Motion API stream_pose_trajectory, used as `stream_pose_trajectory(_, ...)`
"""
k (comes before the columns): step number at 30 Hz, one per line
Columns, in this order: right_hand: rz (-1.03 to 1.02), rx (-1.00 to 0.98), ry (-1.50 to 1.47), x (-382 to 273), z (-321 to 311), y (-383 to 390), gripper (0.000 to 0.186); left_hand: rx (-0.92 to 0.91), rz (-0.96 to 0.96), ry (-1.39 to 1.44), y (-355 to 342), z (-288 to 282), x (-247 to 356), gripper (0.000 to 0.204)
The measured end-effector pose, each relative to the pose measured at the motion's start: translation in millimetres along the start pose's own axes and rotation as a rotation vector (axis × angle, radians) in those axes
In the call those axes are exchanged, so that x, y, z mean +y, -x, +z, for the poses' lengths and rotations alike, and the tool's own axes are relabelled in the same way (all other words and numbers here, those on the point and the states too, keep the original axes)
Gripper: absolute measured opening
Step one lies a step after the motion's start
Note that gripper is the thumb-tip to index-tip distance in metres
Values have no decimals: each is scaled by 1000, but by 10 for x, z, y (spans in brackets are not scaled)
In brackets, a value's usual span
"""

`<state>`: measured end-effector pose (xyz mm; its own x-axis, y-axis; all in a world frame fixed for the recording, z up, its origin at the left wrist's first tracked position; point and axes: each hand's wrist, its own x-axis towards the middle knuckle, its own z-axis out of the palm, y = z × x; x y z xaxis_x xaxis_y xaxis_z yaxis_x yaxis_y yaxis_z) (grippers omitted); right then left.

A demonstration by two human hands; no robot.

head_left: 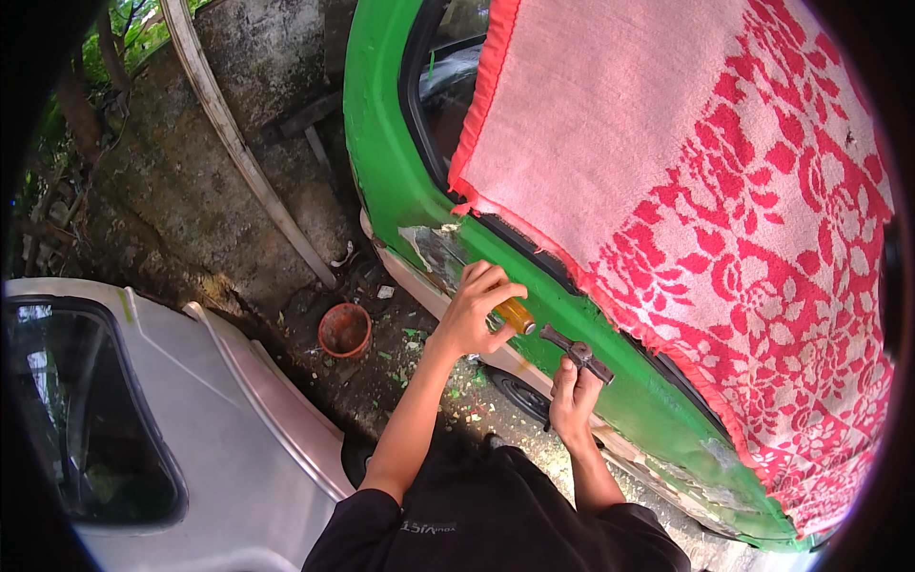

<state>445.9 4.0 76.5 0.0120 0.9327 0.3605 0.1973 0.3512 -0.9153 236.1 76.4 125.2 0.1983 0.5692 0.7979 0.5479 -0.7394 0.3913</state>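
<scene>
My left hand (pixel 469 316) is wrapped round the amber handle (pixel 516 314) of a tool, perhaps a screwdriver or chisel. Its working end is hidden behind my fingers, on the side toward the green car body (pixel 543 291). In my right hand (pixel 570 405) is a hammer (pixel 580 356), gripped close below its metal head. One face of the head is just short of the amber handle's butt end. Beyond my left hand, a patch of chipped paint and bare metal (pixel 437 250) shows on the car's side.
A pink and red flowered towel (pixel 591 124) covers the car's roof. Behind me on the left stands a silver car (pixel 219 419). A reddish-brown pot (pixel 344 330) and scattered paint chips lie on the ground. A long curved strip (pixel 233 143) leans against the mossy wall (pixel 276 67).
</scene>
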Motion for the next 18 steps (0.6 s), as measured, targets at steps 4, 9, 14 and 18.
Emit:
stream_pose_trajectory(4, 91, -41, -30, 35, -70, 65, 25, -3, -120, 77, 126, -18, 10, 28)
stream_pose_trajectory(9, 53, -69, -92, 85, -63, 75, 28, -4, -56, 77, 179, 23, -128, 34)
stream_pose_trajectory(14, 90, -74, -122, 62, -74, 100, 29, 132, -63, 108, 78, -4, 41, 32)
stream_pose_trajectory(18, 114, -97, -128, 64, -111, 72, 29, 102, -78, 168, 17, -73, 81, 24)
